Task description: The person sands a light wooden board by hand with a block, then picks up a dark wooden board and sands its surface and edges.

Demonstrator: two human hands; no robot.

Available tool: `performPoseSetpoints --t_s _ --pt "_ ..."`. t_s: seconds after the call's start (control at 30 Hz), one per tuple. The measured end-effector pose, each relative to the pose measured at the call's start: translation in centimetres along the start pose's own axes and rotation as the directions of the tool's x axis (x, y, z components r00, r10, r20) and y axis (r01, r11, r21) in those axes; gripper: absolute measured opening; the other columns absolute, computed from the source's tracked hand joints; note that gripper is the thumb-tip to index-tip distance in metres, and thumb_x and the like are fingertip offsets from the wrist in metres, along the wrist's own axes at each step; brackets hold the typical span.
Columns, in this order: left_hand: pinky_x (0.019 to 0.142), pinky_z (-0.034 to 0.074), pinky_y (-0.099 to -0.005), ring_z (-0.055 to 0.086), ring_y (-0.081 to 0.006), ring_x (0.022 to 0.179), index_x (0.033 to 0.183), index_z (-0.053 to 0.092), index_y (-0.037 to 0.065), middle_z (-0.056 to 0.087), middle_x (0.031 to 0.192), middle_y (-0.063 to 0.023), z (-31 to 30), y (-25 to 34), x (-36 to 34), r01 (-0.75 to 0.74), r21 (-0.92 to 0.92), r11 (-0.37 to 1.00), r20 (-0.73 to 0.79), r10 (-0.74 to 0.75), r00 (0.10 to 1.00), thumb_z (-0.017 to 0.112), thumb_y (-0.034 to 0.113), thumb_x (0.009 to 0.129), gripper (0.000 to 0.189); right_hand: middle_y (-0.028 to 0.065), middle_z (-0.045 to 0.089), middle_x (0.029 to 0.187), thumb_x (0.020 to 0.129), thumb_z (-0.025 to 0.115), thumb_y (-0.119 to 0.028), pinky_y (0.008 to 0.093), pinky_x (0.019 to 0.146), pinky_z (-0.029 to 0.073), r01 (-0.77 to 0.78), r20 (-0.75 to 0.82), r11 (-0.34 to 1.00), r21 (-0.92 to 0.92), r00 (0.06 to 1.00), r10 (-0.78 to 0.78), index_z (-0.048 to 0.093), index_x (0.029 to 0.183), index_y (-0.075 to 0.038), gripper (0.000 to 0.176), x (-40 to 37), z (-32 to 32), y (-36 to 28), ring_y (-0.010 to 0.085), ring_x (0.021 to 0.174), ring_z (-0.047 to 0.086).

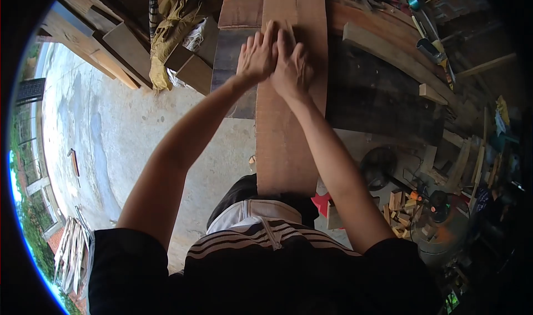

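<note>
A long, wide wooden board (288,154) runs from the far end of the bench back toward my waist. My left hand (257,56) and my right hand (292,68) are side by side on its far half, touching each other. The fingers of both hands point away from me, bent and pressed down near the board's surface. A small light-brown edge (285,27) shows at the fingertips, but whatever lies under them is hidden by the hands.
Dark planks (377,93) lie beneath and right of the board, with a narrow timber (388,54) on top. Leaning boards and a yellowish cloth (166,48) are at the left. Wood offcuts (402,209) are piled at lower right. A concrete floor (139,126) extends left.
</note>
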State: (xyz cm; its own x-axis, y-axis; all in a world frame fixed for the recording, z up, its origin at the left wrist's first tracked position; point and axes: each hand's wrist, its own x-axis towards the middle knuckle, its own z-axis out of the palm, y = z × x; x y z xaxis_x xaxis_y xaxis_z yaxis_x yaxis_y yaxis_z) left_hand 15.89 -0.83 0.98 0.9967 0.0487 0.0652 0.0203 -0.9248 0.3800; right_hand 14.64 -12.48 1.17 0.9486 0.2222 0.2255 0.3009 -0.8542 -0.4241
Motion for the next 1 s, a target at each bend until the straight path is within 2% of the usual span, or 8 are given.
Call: performPoseSetpoints --t_s 0.17,0.27,0.4,0.6,0.7,0.83,0.97,1.0 --pt "0.089 0.038 -0.0436 0.051 -0.0329 0.096 0.153 0.019 -0.006 0.054 0.111 -0.0188 0.2 1.8 -22.3 -0.007 -0.068 0.998 0.057 0.011 0.998 0.049 0.028 0.094 0.075 0.0176 0.049 0.098 0.089 0.063 -0.024 0.0452 0.068 0.049 0.091 0.156 0.996 -0.004 0.984 -0.089 0.038 0.151 -0.017 0.067 -19.4 -5.4 -3.1 0.0349 0.087 0.055" --pt "0.088 0.037 -0.0436 0.050 -0.0336 0.094 0.152 0.021 -0.009 0.054 0.107 -0.0198 -0.3 2.4 -28.0 -0.037 -0.128 0.991 0.130 0.054 0.990 0.052 0.029 0.091 0.078 0.0172 0.048 0.095 0.086 0.064 -0.022 0.0450 0.067 0.049 0.159 0.261 0.987 0.002 0.953 -0.154 0.036 0.153 -0.018 0.072 -24.3 -7.3 -3.0 0.0344 0.085 0.055" --pt "0.089 0.036 -0.0433 0.049 -0.0334 0.095 0.152 0.020 -0.009 0.053 0.107 -0.0197 -1.0 1.8 -23.3 -0.064 -0.123 0.990 0.186 0.086 0.979 0.052 0.030 0.090 0.080 0.0178 0.048 0.095 0.086 0.065 -0.020 0.0437 0.066 0.050 0.146 0.331 0.989 0.031 0.932 -0.148 0.035 0.153 -0.016 0.074 -20.4 -6.7 -2.7 0.0343 0.085 0.056" --pt "0.091 0.035 -0.0443 0.049 -0.0329 0.098 0.154 0.017 -0.003 0.052 0.111 -0.0183 0.4 -1.5 -1.9 -0.208 -0.091 0.974 -0.082 0.201 0.976 0.045 0.031 0.095 0.074 0.0223 0.050 0.101 0.087 0.062 -0.018 0.0475 0.064 0.053 0.118 0.105 0.993 -0.018 0.988 -0.115 0.034 0.151 -0.010 0.070 -0.6 -2.2 -0.3 0.0387 0.089 0.058" --pt "0.091 0.036 -0.0481 0.051 -0.0341 0.106 0.157 0.016 0.007 0.052 0.121 -0.0163 0.6 -4.0 10.3 -0.177 -0.025 0.984 -0.142 0.172 0.975 0.039 0.035 0.099 0.069 0.0241 0.052 0.105 0.090 0.059 -0.026 0.0512 0.069 0.053 0.128 -0.035 0.990 -0.061 0.991 -0.130 0.034 0.148 -0.012 0.064 11.1 1.2 0.9 0.0413 0.094 0.059" --pt "0.102 0.032 -0.0508 0.048 -0.0359 0.123 0.158 0.014 0.019 0.049 0.137 -0.0167 0.8 -7.8 22.3 -0.134 0.110 0.985 -0.100 0.145 0.984 0.030 0.044 0.101 0.064 0.0287 0.050 0.122 0.092 0.056 -0.030 0.0568 0.084 0.051 0.074 0.029 0.997 0.016 0.997 -0.074 0.032 0.147 -0.018 0.061 21.7 3.8 1.4 0.0456 0.111 0.057" --pt "0.108 0.029 -0.0559 0.041 -0.0400 0.134 0.157 0.014 0.025 0.042 0.148 -0.0153 -0.4 -5.5 20.3 -0.022 -0.009 1.000 -0.024 0.021 0.999 0.029 0.048 0.101 0.062 0.0284 0.046 0.128 0.092 0.055 -0.030 0.0561 0.092 0.047 0.041 0.036 0.999 -0.015 0.999 -0.041 0.031 0.147 -0.017 0.062 20.7 3.9 1.3 0.0446 0.120 0.052" --pt "0.105 0.032 -0.0544 0.043 -0.0388 0.130 0.158 0.014 0.024 0.043 0.145 -0.0178 0.6 -6.0 19.2 -0.090 0.060 0.994 -0.060 0.094 0.994 0.029 0.047 0.102 0.063 0.0270 0.045 0.129 0.093 0.054 -0.032 0.0563 0.093 0.046 0.012 0.069 1.000 0.011 0.998 -0.013 0.029 0.149 -0.018 0.064 18.8 3.4 1.0 0.0447 0.122 0.050"
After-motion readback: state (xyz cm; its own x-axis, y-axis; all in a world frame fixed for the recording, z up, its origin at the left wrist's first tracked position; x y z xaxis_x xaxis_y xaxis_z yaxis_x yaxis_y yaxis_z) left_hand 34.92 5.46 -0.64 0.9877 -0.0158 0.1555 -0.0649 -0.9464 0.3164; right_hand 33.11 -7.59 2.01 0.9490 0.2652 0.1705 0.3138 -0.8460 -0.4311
